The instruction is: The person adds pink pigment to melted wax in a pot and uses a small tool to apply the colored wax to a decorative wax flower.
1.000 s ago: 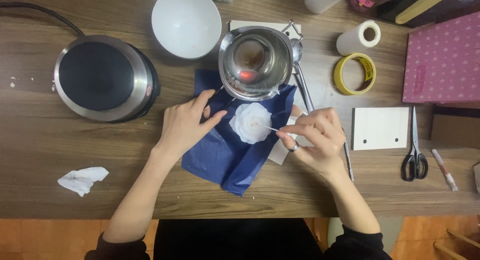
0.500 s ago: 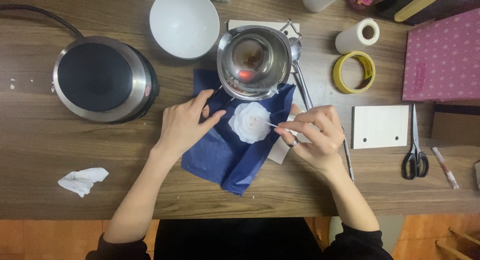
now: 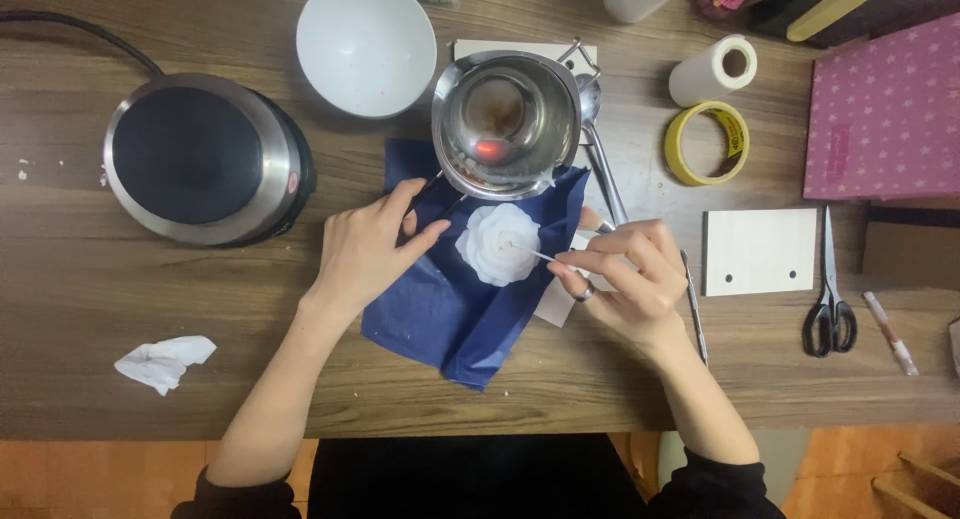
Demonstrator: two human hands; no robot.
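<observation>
Item logged from my remote seat: a white wax-like flower (image 3: 497, 243) lay between my hands on a dark blue cloth (image 3: 452, 304) spread on the counter (image 3: 90, 299). Its petals looked fully formed, so I judged the shaping largely done and only fine detailing left. My right hand (image 3: 625, 279) was pinched around a thin pointed tool (image 3: 532, 253), its tip touching the flower; my left hand (image 3: 365, 251) rested open and flat on the cloth, gripping nothing. Just beyond the flower stood a steel pot (image 3: 505, 122) with a reddish spot inside; beyond the left hand, a white bowl (image 3: 366, 43) and, further left, a round hotplate (image 3: 198, 157). Right of the right hand: a blank white card (image 3: 758, 251) with two small holes, scissors (image 3: 830, 299), a yellow tape ring (image 3: 708, 142), a white paper roll (image 3: 712, 70), and a pink star-patterned box (image 3: 886, 119) at the far right edge.
</observation>
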